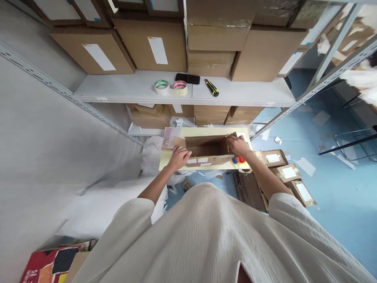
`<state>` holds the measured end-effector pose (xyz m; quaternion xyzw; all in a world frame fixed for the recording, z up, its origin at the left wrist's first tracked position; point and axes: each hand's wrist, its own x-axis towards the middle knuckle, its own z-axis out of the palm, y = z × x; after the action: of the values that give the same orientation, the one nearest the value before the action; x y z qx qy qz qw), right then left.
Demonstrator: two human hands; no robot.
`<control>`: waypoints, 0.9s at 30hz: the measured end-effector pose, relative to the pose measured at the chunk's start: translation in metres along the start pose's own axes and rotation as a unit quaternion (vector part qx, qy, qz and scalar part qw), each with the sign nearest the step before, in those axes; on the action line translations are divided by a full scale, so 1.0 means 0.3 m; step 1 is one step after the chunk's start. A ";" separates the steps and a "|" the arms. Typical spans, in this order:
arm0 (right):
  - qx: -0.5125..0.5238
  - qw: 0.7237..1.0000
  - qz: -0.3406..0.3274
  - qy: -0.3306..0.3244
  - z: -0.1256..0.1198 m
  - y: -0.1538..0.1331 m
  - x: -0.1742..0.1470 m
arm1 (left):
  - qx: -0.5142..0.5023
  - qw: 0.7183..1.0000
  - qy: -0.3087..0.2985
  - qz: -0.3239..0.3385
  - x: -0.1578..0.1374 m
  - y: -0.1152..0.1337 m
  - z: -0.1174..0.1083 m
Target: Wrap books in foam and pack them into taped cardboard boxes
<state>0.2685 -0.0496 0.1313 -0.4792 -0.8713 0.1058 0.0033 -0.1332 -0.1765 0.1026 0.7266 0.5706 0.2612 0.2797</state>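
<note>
An open cardboard box lies lengthwise in front of me on a pale yellow tabletop. Its inside looks bare where I can see it, and white labels show on the near side. My left hand is closed on the box's left near corner, beside a raised end flap. At the opposite end, my right hand pinches the right flap and edge; its fingertips are partly hidden. A red and blue tape roll sits just below my right wrist. Left of the box lies a pinkish clear packet.
Above the table, a grey shelf holds two tape rolls, a black phone, a yellow-black box cutter and several cartons. Labelled boxes lie on the blue floor at right. White wrapping is at left.
</note>
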 end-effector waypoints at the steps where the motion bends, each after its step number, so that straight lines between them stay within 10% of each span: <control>1: 0.009 1.000 -0.003 -0.011 -0.003 0.002 0.014 | -0.001 1.000 -0.022 -0.005 -0.016 -0.007 -0.004; 10: 0.092 0.991 -0.030 -0.097 0.046 -0.009 0.088 | 0.089 0.980 -0.169 -0.051 -0.154 -0.111 0.110; 27: -0.014 0.942 0.060 -0.330 0.071 -0.004 0.203 | 0.053 0.992 -0.096 0.060 0.011 -0.206 0.202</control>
<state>0.2322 -0.0032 0.1048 -0.4690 -0.7946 0.2456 -0.2972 -0.1324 -0.1681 0.0164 0.7952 0.5094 0.1759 0.2780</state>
